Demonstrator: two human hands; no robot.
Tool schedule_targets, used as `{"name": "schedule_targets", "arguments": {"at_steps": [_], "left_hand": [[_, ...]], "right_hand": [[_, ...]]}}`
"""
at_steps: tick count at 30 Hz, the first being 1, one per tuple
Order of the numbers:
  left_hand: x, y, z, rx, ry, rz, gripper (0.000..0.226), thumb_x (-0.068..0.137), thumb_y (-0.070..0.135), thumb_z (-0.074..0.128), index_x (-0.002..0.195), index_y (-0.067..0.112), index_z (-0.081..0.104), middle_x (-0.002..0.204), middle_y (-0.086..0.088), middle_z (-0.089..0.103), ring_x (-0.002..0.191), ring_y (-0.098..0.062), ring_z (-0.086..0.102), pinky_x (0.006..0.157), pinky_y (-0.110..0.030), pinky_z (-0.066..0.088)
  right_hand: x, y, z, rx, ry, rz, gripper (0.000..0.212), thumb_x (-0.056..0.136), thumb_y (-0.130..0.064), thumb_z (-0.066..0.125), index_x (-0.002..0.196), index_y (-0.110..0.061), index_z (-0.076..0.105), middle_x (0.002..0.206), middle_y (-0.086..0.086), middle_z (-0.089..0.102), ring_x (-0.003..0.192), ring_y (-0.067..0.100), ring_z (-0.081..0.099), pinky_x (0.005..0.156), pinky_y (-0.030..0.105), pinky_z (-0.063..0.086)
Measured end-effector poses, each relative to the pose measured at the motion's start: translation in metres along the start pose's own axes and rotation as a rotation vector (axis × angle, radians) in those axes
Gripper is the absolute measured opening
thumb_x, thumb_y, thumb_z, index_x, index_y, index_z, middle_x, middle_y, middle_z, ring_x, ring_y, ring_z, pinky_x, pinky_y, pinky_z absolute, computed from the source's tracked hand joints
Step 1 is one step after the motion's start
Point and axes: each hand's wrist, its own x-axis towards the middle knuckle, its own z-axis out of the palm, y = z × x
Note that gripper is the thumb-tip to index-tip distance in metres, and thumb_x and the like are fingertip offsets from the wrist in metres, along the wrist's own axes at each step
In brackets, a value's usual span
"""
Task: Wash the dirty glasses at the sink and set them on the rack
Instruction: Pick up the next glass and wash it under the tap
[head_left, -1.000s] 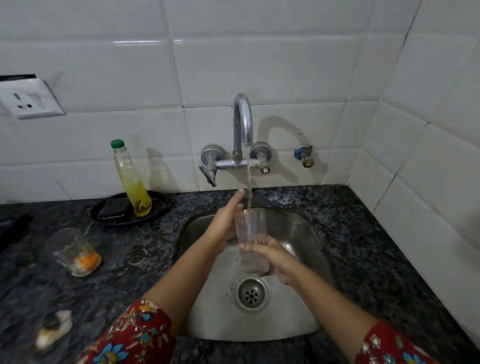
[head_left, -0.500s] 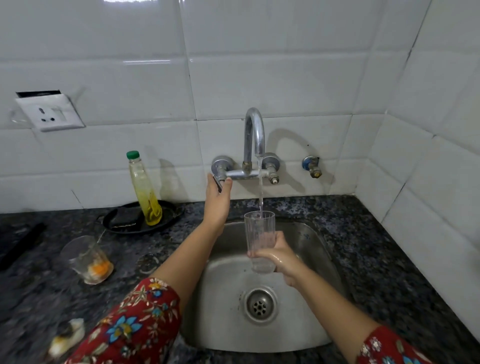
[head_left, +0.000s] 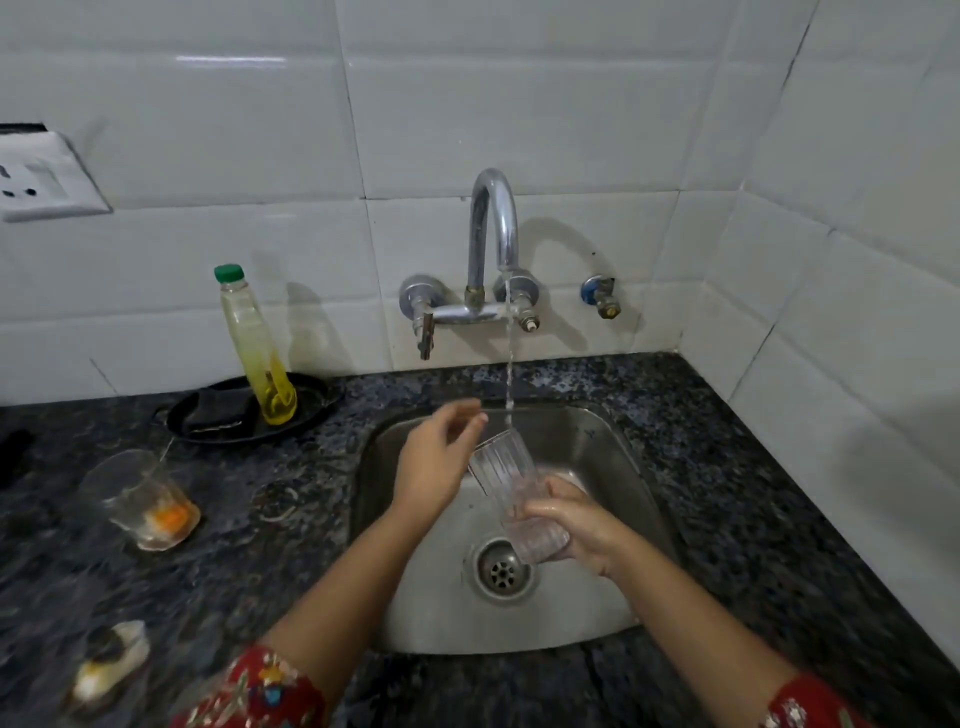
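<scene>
Your right hand (head_left: 582, 525) is wrapped tight around the ribbed glass (head_left: 511, 488) over the sink (head_left: 613, 447) — it leans left, mouth under the running tap (head_left: 493, 244). Your left hand (head_left: 436, 462) sits by the rim, fingers loose — holding nothing.

Red floral sleeves (head_left: 260, 691), forearms bare below elbow.
</scene>
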Motion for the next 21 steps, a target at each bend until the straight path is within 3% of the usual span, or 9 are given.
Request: {"name": "schedule_targets", "arguments": {"at_steps": [1,2,4,6,9,12,14,17,21], "left_hand": [[-0.012,-0.006,0.005,0.034,-0.004,-0.003,0.017,0.096,0.033,0.057,0.099,0.025,0.071,0.095,0.007,0.073,0.083,-0.006,0.066,0.078,-0.032,0.053],[-0.022,-0.010,0.008,0.055,0.017,-0.013,0.022,0.097,0.033,0.055,0.084,0.025,0.071,0.083,0.007,0.072,0.071,-0.007,0.063,0.068,-0.033,0.050],[-0.035,-0.018,0.011,0.030,0.062,-0.044,0.032,0.098,0.034,0.053,0.070,0.025,0.066,0.073,0.005,0.070,0.062,-0.010,0.059,0.059,-0.033,0.042],[-0.045,-0.021,0.014,-0.028,0.077,-0.074,0.030,0.097,0.034,0.054,0.077,0.019,0.070,0.073,0.004,0.070,0.068,-0.010,0.063,0.062,-0.027,0.044],[-0.059,-0.019,0.024,-0.144,0.087,-0.187,0.024,0.097,0.024,0.057,0.086,0.008,0.071,0.074,0.003,0.068,0.069,-0.006,0.061,0.061,-0.014,0.044],[-0.070,-0.019,0.037,-0.214,0.070,-0.296,0.028,0.098,0.018,0.056,0.083,0.001,0.071,0.072,-0.002,0.067,0.068,-0.011,0.059,0.067,-0.025,0.046],[-0.074,-0.020,0.043,-0.164,0.027,-0.334,0.030,0.099,0.021,0.053,0.081,0.007,0.073,0.077,-0.002,0.071,0.075,-0.018,0.063,0.075,-0.036,0.049],[-0.081,-0.019,0.054,-0.048,-0.043,-0.365,0.031,0.099,0.026,0.049,0.076,0.021,0.069,0.084,0.000,0.074,0.084,-0.021,0.068,0.083,-0.039,0.052],[-0.094,-0.028,0.064,0.073,-0.093,-0.371,0.026,0.096,0.029,0.052,0.073,0.030,0.064,0.083,0.003,0.075,0.079,-0.017,0.068,0.082,-0.043,0.054]], "right_hand": [[-0.003,0.001,-0.002,-0.052,0.000,0.005,0.033,0.081,-0.013,0.068,0.109,-0.024,0.055,0.109,-0.001,0.065,0.098,0.016,0.063,0.067,0.036,0.054],[-0.007,0.001,-0.005,-0.103,0.007,0.005,0.040,0.079,-0.015,0.071,0.114,-0.026,0.054,0.114,-0.001,0.063,0.100,0.017,0.063,0.067,0.035,0.056],[-0.013,-0.002,-0.010,-0.213,0.036,-0.029,0.053,0.074,-0.019,0.079,0.120,-0.025,0.053,0.117,-0.002,0.062,0.096,0.014,0.063,0.064,0.030,0.055],[-0.017,-0.005,-0.016,-0.253,0.112,-0.068,0.058,0.067,-0.022,0.084,0.115,-0.027,0.053,0.114,-0.004,0.058,0.090,0.011,0.058,0.059,0.025,0.048],[-0.021,-0.010,-0.026,-0.193,0.230,-0.097,0.063,0.058,-0.025,0.090,0.108,-0.027,0.051,0.119,0.000,0.054,0.094,0.016,0.055,0.063,0.026,0.045],[-0.026,-0.021,-0.030,-0.180,0.318,-0.232,0.072,0.056,-0.016,0.090,0.114,-0.021,0.047,0.120,-0.001,0.049,0.105,0.018,0.051,0.075,0.030,0.046],[-0.031,-0.029,-0.028,-0.183,0.375,-0.351,0.076,0.053,-0.011,0.091,0.112,-0.021,0.045,0.116,-0.002,0.049,0.107,0.016,0.049,0.082,0.029,0.043],[-0.034,-0.031,-0.023,-0.313,0.432,-0.451,0.076,0.051,-0.019,0.092,0.112,-0.024,0.046,0.110,-0.005,0.053,0.101,0.015,0.052,0.080,0.030,0.043],[-0.033,-0.011,-0.016,-0.480,0.482,-0.575,0.069,0.048,-0.033,0.092,0.106,-0.027,0.056,0.103,-0.002,0.064,0.099,0.018,0.058,0.077,0.030,0.048]]}}
